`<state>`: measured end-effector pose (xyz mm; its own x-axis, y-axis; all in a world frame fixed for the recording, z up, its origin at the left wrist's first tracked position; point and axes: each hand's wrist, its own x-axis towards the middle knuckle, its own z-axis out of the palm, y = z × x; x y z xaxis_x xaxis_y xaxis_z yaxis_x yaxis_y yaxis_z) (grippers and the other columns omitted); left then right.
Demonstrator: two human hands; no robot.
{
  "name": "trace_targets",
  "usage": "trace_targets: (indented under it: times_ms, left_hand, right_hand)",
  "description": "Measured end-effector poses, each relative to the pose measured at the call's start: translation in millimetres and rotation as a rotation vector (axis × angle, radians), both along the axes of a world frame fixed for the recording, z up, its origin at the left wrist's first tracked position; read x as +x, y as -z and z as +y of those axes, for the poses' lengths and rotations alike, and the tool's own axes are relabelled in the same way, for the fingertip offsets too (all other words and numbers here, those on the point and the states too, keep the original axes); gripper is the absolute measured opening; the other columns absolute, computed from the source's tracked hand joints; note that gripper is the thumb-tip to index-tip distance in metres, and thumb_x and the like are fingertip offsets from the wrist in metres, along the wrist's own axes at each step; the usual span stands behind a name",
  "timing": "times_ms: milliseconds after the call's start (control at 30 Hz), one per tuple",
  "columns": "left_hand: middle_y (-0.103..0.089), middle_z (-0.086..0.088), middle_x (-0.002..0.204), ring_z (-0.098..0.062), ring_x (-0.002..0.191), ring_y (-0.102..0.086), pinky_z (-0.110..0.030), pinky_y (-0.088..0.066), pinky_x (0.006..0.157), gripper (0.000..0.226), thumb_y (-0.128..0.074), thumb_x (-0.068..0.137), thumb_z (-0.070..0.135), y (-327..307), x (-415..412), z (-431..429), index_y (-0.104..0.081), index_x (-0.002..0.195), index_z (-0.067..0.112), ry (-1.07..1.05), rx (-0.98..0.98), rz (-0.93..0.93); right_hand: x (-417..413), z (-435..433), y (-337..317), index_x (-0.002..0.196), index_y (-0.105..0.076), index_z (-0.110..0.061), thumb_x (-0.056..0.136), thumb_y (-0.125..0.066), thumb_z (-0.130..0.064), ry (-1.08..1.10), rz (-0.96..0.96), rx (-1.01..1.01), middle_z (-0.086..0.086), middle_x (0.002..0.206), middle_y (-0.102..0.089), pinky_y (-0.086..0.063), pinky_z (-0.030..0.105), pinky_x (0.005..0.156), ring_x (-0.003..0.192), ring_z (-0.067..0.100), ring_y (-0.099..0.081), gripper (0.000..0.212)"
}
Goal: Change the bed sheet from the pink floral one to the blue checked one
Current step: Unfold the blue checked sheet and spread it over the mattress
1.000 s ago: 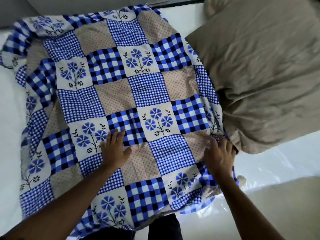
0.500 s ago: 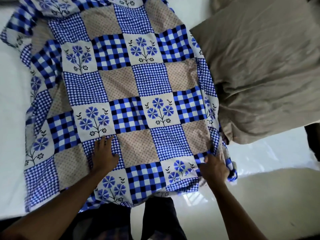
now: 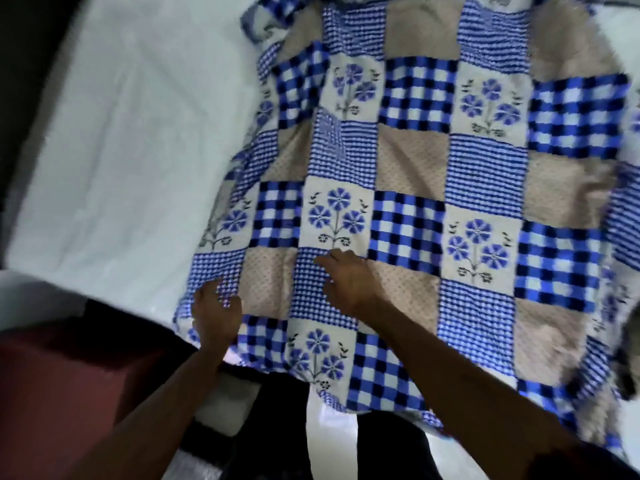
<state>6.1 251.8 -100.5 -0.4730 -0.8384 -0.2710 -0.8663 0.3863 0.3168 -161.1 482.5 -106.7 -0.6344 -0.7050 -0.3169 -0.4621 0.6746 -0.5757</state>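
The blue checked sheet [image 3: 450, 188], patched with blue flowers and beige squares, lies partly unfolded over the right part of the bare white mattress [image 3: 121, 150]. My left hand [image 3: 216, 313] lies on the sheet's near left corner, fingers pointing away from me. My right hand [image 3: 349, 282] rests flat on the sheet a little further in, fingers spread and pointing left. Neither hand seems to pinch the cloth. The sheet's near edge hangs over the mattress side. No pink floral sheet is in view.
The mattress's left half is uncovered white. A reddish-brown surface [image 3: 69, 375] sits low on the left beside the bed. Dark shadow runs along the mattress's far left edge [image 3: 20, 98]. My dark-clothed legs [image 3: 277, 427] stand against the bed's near side.
The view has swung left, and the tan pillow has dropped out of sight. Both hands have slid left along the sheet's near edge; my left hand now sits at its left corner.
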Motion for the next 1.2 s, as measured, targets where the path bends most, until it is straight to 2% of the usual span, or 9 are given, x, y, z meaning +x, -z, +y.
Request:
trace_targets:
  times_ms: [133, 200, 333, 567, 733, 933, 1000, 1067, 1200]
  left_hand:
    - [-0.055, -0.026, 0.127, -0.047, 0.114, -0.054, -0.052, -0.046, 0.095, 0.062, -0.076, 0.082, 0.028, 11, 46, -42, -0.054, 0.134, 0.003, -0.082, 0.040, -0.130]
    - [-0.061, -0.024, 0.116, -0.046, 0.105, -0.057, -0.050, -0.049, 0.089, 0.052, -0.072, 0.084, 0.036, 18, 58, -58, -0.062, 0.124, 0.005, -0.029, 0.055, -0.113]
    - [-0.065, -0.015, 0.092, -0.039, 0.089, -0.062, -0.039, -0.045, 0.072, 0.010, -0.064, 0.091, 0.022, 14, 57, -87, -0.065, 0.093, 0.012, -0.042, 0.190, -0.024]
    - [-0.053, 0.000, 0.076, -0.032, 0.077, -0.059, -0.031, -0.030, 0.060, 0.007, -0.049, 0.098, 0.020, 4, 77, -143, -0.050, 0.094, 0.014, 0.001, 0.172, 0.069]
    - [-0.056, -0.007, 0.079, -0.035, 0.077, -0.059, -0.033, -0.032, 0.061, 0.015, -0.041, 0.097, 0.022, 4, 84, -212, -0.049, 0.091, 0.012, 0.036, 0.108, 0.128]
    - [-0.057, -0.016, 0.090, -0.040, 0.087, -0.060, -0.043, -0.042, 0.067, 0.011, -0.035, 0.092, 0.023, -7, 95, -327, -0.044, 0.092, 0.016, -0.026, -0.005, 0.021]
    - [-0.055, -0.020, 0.103, -0.042, 0.094, -0.059, -0.045, -0.043, 0.070, 0.009, -0.044, 0.094, 0.015, -12, 105, -361, -0.050, 0.099, 0.012, -0.114, -0.073, -0.054]
    - [-0.054, -0.020, 0.110, -0.043, 0.096, -0.060, -0.045, -0.045, 0.071, 0.012, -0.050, 0.089, 0.010, -19, 116, -389, -0.056, 0.099, 0.013, -0.244, -0.099, -0.075]
    - [-0.056, -0.018, 0.117, -0.042, 0.100, -0.062, -0.043, -0.048, 0.079, 0.019, -0.054, 0.088, 0.008, -32, 123, -409, -0.067, 0.101, 0.013, -0.398, -0.132, 0.006]
  right_hand:
    - [-22, -80, -5, 0.151, -0.039, -0.024, 0.091, -0.056, -0.041, -0.104, 0.030, 0.075, 0.015, 0.158, -0.033, -0.039, 0.055, 0.108, 0.140, 0.038, -0.035, 0.065]
    - [-30, -115, -3, 0.157, -0.024, -0.033, 0.092, -0.049, -0.059, -0.055, 0.075, 0.140, 0.014, 0.165, -0.017, -0.027, 0.056, 0.116, 0.150, 0.036, -0.018, 0.074]
    - [-29, -165, 12, 0.156, -0.010, -0.046, 0.086, -0.042, -0.081, 0.059, 0.079, 0.284, 0.012, 0.168, 0.001, -0.016, 0.063, 0.116, 0.153, 0.038, -0.001, 0.085]
    - [5, -241, 24, 0.156, -0.001, -0.048, 0.075, -0.023, -0.097, 0.078, 0.011, 0.425, 0.011, 0.167, 0.013, 0.000, 0.063, 0.120, 0.152, 0.039, 0.013, 0.098]
    - [20, -301, 23, 0.155, 0.003, -0.049, 0.075, -0.022, -0.097, 0.107, 0.028, 0.381, 0.007, 0.167, 0.013, -0.003, 0.060, 0.121, 0.153, 0.038, 0.009, 0.096]
    - [21, -390, 11, 0.158, -0.017, -0.041, 0.086, -0.046, -0.078, -0.104, -0.133, 0.207, 0.001, 0.169, -0.005, -0.015, 0.053, 0.123, 0.154, 0.032, -0.001, 0.086]
    - [18, -418, 5, 0.156, -0.031, -0.032, 0.091, -0.059, -0.061, -0.128, -0.293, 0.088, 0.003, 0.167, -0.018, -0.029, 0.042, 0.119, 0.151, 0.027, -0.022, 0.076]
    - [16, -437, -1, 0.149, -0.044, -0.021, 0.093, -0.068, -0.041, -0.128, -0.460, -0.042, 0.004, 0.157, -0.038, -0.043, 0.024, 0.103, 0.132, 0.017, -0.050, 0.064]
    - [-3, -455, 0, 0.144, -0.051, -0.016, 0.095, -0.067, -0.021, -0.168, -0.229, -0.180, 0.008, 0.146, -0.049, -0.049, 0.043, 0.100, 0.124, 0.030, -0.055, 0.051]
